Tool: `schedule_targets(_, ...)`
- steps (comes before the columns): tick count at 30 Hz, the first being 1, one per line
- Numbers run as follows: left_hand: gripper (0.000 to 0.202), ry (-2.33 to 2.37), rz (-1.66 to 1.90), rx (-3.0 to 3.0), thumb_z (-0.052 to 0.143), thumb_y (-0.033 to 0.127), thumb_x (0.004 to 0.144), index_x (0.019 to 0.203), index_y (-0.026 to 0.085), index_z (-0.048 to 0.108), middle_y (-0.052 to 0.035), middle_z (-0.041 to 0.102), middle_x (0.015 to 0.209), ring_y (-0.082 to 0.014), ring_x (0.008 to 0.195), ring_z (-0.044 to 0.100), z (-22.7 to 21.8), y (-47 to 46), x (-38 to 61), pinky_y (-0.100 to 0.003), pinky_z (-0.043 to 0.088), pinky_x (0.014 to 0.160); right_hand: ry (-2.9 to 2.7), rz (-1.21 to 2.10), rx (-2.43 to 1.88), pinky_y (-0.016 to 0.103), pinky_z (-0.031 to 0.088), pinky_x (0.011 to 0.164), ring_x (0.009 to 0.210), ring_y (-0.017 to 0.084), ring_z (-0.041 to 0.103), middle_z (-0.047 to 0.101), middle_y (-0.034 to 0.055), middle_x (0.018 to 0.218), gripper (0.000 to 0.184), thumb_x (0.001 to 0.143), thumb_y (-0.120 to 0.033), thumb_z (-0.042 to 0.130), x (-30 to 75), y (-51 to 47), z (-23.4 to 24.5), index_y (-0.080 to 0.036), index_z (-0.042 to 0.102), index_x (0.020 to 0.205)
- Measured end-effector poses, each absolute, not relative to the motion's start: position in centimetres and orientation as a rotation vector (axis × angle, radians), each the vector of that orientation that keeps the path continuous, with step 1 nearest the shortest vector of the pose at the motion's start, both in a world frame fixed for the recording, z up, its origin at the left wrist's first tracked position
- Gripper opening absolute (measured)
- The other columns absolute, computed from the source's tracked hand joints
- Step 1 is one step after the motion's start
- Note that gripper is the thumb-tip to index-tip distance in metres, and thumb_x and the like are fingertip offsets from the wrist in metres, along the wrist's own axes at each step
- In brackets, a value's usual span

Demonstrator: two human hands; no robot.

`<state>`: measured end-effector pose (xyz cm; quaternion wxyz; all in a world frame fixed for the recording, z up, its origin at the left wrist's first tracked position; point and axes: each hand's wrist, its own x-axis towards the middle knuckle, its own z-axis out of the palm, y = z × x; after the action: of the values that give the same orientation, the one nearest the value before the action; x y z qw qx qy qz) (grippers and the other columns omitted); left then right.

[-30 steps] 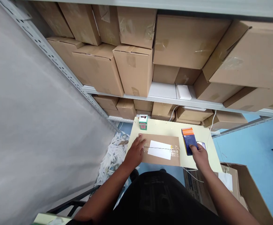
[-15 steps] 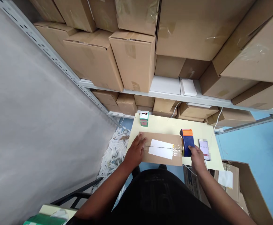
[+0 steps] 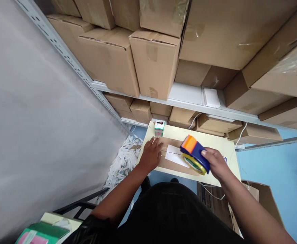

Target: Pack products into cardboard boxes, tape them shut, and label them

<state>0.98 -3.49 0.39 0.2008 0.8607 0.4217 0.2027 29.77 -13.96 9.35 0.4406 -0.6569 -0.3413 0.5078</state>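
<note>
A flat brown cardboard parcel (image 3: 171, 163) with a white label (image 3: 174, 156) lies on a small pale yellow table (image 3: 214, 144). My left hand (image 3: 152, 154) rests flat on the parcel's left end, fingers spread. My right hand (image 3: 214, 162) grips a blue and orange tape dispenser (image 3: 194, 154) with a yellow-rimmed roll, lifted above the parcel's right half and tilted.
A small green and white box (image 3: 159, 128) stands at the table's far left corner. Metal shelving (image 3: 189, 101) packed with cardboard boxes fills the back. White scraps (image 3: 123, 162) litter the floor at left. An open carton (image 3: 262, 200) sits at right. A grey wall (image 3: 36, 118) runs along the left.
My right hand has lifted the tape dispenser off the table and carried it left over the parcel. My left hand stayed on the parcel's left end.
</note>
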Motion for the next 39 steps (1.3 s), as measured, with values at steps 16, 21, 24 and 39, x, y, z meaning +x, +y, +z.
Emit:
schedule_targets(16,0.053,0.995,0.838,1.039,0.054,0.068,0.092,0.083,0.017,0.066,0.0004,0.063,0.067,-0.0149,0.061,0.057,3.7,-2.7,1.0,-0.026,0.044,0.058,-1.349,1.394,-1.784,0.024,0.032,0.049,0.050,0.012,0.045,0.054,-0.0023,0.052,0.052,0.076,-0.068,0.073,24.0,-7.5,9.3,-0.020,0.063,0.060)
schedule_targets(21,0.035,0.994,0.729,1.011,0.065,0.053,0.085,0.078,0.018,0.063,0.0022,0.062,0.060,-0.0111,0.054,0.053,3.6,-2.7,0.8,-0.023,0.041,0.055,-1.292,1.472,-1.790,0.026,0.040,0.052,0.053,0.015,0.053,0.063,0.0015,0.059,0.058,0.076,-0.075,0.068,24.7,-7.1,8.2,-0.018,0.069,0.069)
schedule_targets(24,0.025,1.020,0.696,1.049,0.063,0.043,0.084,0.078,0.019,0.061,0.0034,0.061,0.059,-0.0107,0.053,0.053,3.9,-2.8,0.8,-0.022,0.040,0.055,-1.303,1.503,-1.804,0.027,0.042,0.054,0.055,0.017,0.057,0.066,0.0027,0.062,0.059,0.078,-0.076,0.066,24.9,-7.1,7.8,-0.017,0.069,0.072)
schedule_targets(39,0.020,1.334,0.680,1.314,0.048,0.030,0.089,0.076,0.022,0.061,0.0047,0.060,0.055,-0.0150,0.055,0.058,2.4,-3.5,-1.7,-0.026,0.042,0.060,-1.802,1.324,-2.091,0.027,0.039,0.054,0.056,0.016,0.059,0.067,0.0013,0.062,0.058,0.085,-0.075,0.058,24.2,-5.3,11.6,-0.020,0.069,0.070)
